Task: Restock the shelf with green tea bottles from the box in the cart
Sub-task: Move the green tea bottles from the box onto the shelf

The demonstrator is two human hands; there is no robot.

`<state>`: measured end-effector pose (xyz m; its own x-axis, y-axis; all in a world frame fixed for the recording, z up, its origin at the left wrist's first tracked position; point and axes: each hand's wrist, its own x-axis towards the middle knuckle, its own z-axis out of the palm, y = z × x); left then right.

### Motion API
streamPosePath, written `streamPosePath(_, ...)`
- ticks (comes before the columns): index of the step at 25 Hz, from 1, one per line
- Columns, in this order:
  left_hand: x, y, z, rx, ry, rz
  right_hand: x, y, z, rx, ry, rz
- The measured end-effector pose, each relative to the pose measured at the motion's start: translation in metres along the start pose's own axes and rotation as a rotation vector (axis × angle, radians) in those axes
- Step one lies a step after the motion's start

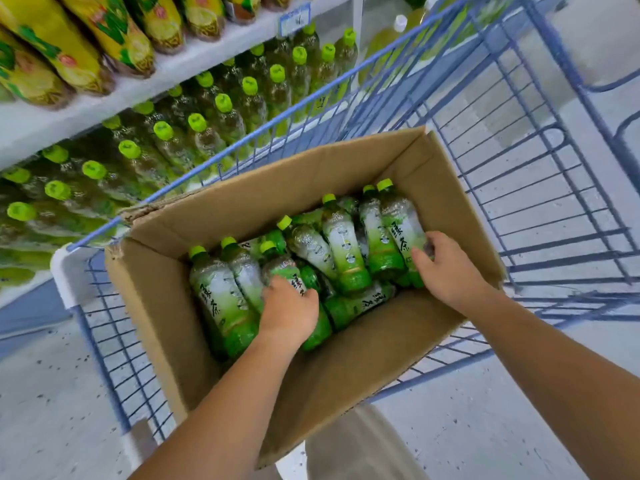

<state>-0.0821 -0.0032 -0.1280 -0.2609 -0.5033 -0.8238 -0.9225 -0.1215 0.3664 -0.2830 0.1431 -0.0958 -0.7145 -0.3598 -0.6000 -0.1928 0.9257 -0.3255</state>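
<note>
An open cardboard box (353, 355) sits in a blue wire cart (540, 188) and holds several green tea bottles lying on their sides. My left hand (289, 311) grips one bottle (282, 266) in the middle of the box, fingers curled round its body. My right hand (450, 268) grips the rightmost bottle (401, 220) near its base. The shelf (214, 50) at upper left carries rows of upright green tea bottles (194, 133) with bright green caps.
Yellow-labelled bottles (86, 43) stand on the shelf level above. A price tag (294, 19) hangs on that shelf's edge. The cart's wire side runs between box and shelf. Grey speckled floor (55, 410) lies below.
</note>
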Motion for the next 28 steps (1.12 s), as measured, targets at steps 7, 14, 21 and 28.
streamPosePath(7,0.04,0.019,0.002,0.227,0.042,-0.139,0.037,0.0,0.015,-0.229,0.06,0.015)
streamPosePath(14,0.062,0.012,0.023,0.115,0.117,-0.156,0.068,0.006,0.036,-0.135,-0.05,0.138)
streamPosePath(21,0.058,0.002,0.024,-0.073,0.059,-0.077,0.077,0.013,0.043,0.097,-0.031,0.182)
streamPosePath(28,0.036,0.003,0.009,-0.315,-0.062,0.061,0.055,0.002,0.038,0.488,-0.11,0.221)
